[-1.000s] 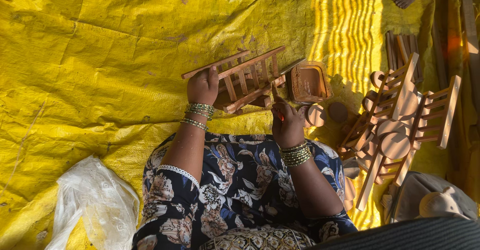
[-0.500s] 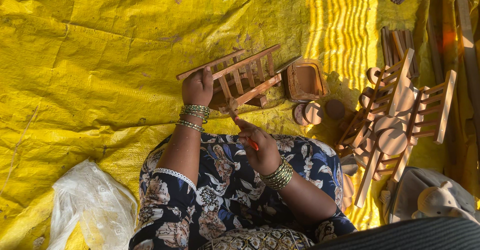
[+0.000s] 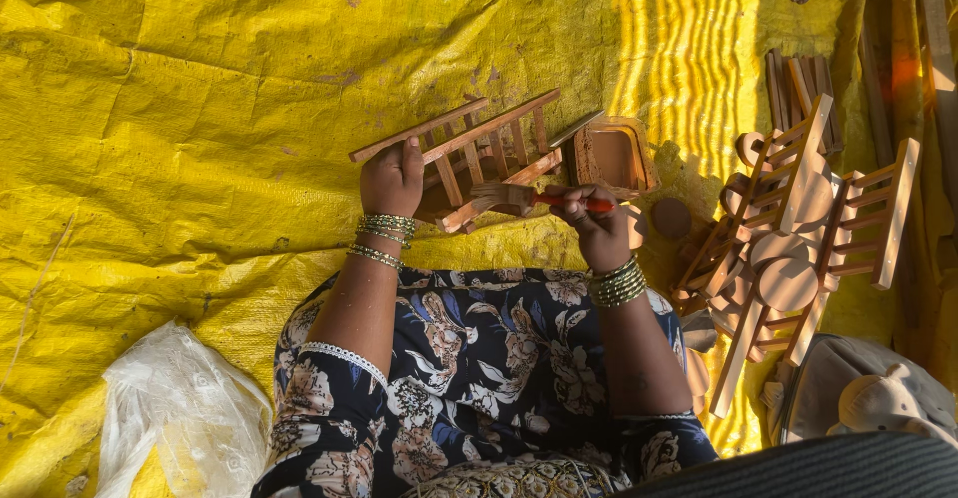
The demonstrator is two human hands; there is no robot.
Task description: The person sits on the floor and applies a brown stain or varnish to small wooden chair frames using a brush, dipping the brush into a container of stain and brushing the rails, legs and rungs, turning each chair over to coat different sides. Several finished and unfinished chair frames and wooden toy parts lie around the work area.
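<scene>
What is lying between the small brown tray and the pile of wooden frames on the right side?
In the head view, a round wooden disc lies on the yellow sheet between the brown tray and the pile of wooden frames; the right hand is just beside it.

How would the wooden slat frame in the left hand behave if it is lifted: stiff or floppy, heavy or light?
The frame probably stays stiff: its rails are joined by many short cross slats. It seems light for its size, since the left hand alone steadies it and most of it is open gaps. The thin slats might crack if squeezed hard.
</scene>
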